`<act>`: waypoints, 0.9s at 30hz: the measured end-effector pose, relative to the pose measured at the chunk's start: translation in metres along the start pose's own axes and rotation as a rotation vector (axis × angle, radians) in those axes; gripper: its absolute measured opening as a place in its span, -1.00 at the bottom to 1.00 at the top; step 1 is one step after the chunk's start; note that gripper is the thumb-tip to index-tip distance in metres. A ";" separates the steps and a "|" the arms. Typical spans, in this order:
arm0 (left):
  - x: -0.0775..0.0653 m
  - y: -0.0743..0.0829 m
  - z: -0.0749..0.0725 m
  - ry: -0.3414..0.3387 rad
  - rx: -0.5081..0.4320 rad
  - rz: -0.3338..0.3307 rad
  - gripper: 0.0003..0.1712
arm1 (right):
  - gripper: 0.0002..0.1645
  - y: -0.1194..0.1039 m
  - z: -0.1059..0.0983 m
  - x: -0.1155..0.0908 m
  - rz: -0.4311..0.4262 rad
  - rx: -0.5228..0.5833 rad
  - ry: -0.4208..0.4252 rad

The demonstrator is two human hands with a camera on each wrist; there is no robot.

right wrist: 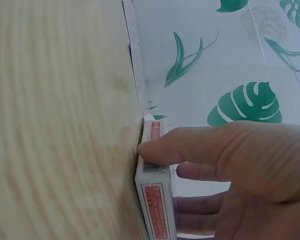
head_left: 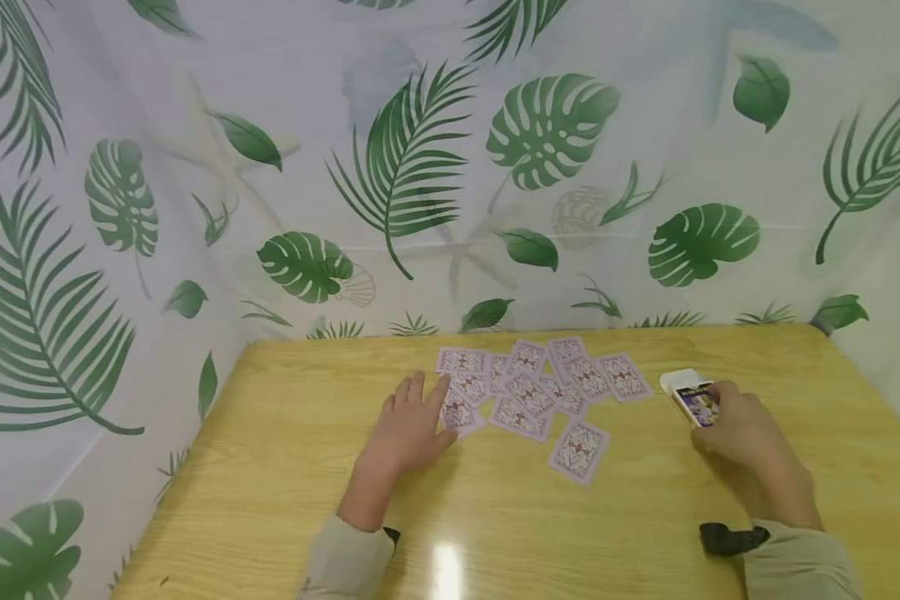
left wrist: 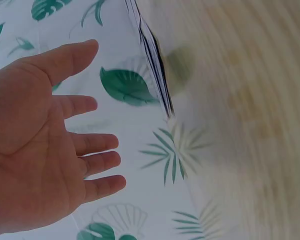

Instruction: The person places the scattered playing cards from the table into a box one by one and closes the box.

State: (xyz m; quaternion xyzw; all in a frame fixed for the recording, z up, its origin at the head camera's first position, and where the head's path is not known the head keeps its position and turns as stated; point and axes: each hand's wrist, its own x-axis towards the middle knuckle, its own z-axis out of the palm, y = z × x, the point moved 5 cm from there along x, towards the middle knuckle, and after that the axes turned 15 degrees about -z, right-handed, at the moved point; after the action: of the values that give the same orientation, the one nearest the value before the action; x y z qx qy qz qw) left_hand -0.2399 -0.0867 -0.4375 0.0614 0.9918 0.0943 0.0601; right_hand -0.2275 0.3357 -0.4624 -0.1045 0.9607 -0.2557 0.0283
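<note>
Cards (head_left: 578, 450) lie messily on the table (head_left: 525, 517) between the left hand (head_left: 408, 425), its fingers (left wrist: 97, 143) apart, and the right hand (head_left: 746, 429), which pinches the card box (head_left: 696, 403), so a fast swipe might scatter them and a hard squeeze might bend the box.

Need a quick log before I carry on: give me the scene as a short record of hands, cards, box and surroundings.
Left hand: fingers apart, holding nothing, at the cards' left edge; contact unclear
Right hand: grips the box between thumb and fingers
Box: white with red panels, right of the cards
Cards: scattered, patterned sides up, several overlapping
Table: wooden
Backdrop: pale, leaf-printed
</note>
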 end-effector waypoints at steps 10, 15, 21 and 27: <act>-0.001 0.062 0.014 -0.125 0.018 0.150 -0.41 | 0.03 -0.030 -0.003 0.005 -0.071 0.073 0.044; 0.018 0.112 0.029 -0.123 -0.067 0.080 -0.57 | 0.00 -0.044 -0.015 0.012 -0.119 0.056 0.095; 0.014 0.142 0.058 -0.156 0.011 -0.058 -0.41 | -0.02 -0.058 -0.010 0.006 -0.149 0.063 0.086; 0.013 0.146 0.060 -0.195 0.075 -0.046 -0.43 | -0.03 -0.066 -0.010 0.008 -0.195 0.065 0.078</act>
State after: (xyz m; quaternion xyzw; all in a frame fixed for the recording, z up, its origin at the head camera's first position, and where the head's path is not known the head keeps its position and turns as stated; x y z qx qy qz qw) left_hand -0.2293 0.0679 -0.4689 0.0499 0.9852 0.0495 0.1560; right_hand -0.2239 0.2833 -0.4208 -0.1865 0.9375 -0.2922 -0.0307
